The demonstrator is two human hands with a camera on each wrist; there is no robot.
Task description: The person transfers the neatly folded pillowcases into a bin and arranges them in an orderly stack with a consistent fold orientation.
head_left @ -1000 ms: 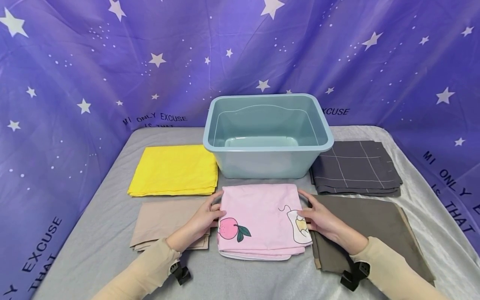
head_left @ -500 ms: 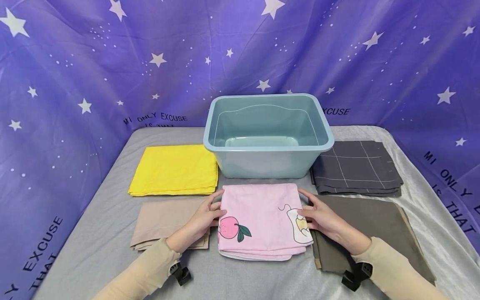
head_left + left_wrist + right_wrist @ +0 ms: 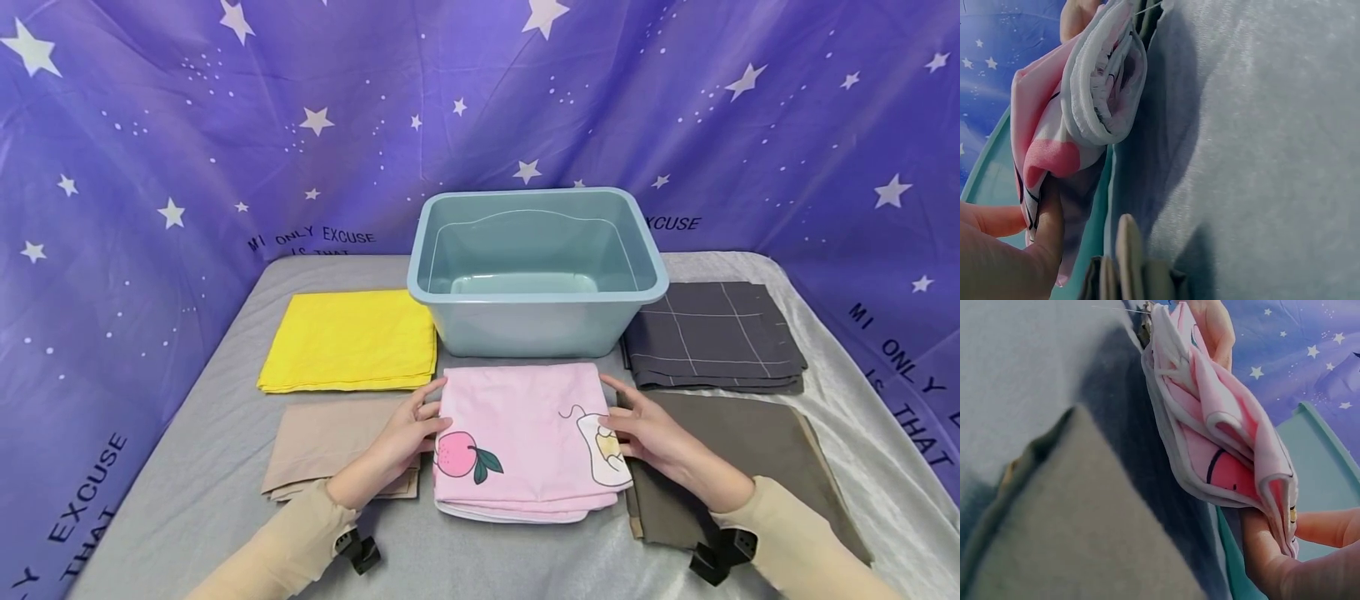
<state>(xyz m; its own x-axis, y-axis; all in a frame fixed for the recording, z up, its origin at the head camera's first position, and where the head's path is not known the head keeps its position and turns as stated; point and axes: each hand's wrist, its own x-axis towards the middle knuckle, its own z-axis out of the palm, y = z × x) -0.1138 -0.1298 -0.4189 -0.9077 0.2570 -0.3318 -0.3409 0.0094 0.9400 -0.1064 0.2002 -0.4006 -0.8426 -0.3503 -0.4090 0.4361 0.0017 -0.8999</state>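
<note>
A folded pink cloth [image 3: 525,433] printed with a peach and a drink lies in the middle, just in front of the blue-green tub. My left hand [image 3: 401,437] grips its left edge, thumb on top and fingers beneath. On the opposite edge my right hand [image 3: 663,442] holds it the same way. Both wrist views show the layered folds of the pink cloth [image 3: 1054,119] end-on, pinched between thumb and fingers [image 3: 1260,550]. Whether its underside touches the bed cover is hard to tell.
Behind stands the blue-green tub [image 3: 525,325], with nothing seen inside. Folded yellow [image 3: 348,342] and beige [image 3: 330,433] cloths lie left; dark checked [image 3: 712,333] and brown [image 3: 735,467] ones lie right. A purple star-patterned curtain [image 3: 262,83] hangs around the grey-covered surface [image 3: 480,567].
My right hand has shifted slightly right, and the pink cloth's right edge has come with it. The cloth's far edge sits a touch higher in view. The other cloths and tub stay put.
</note>
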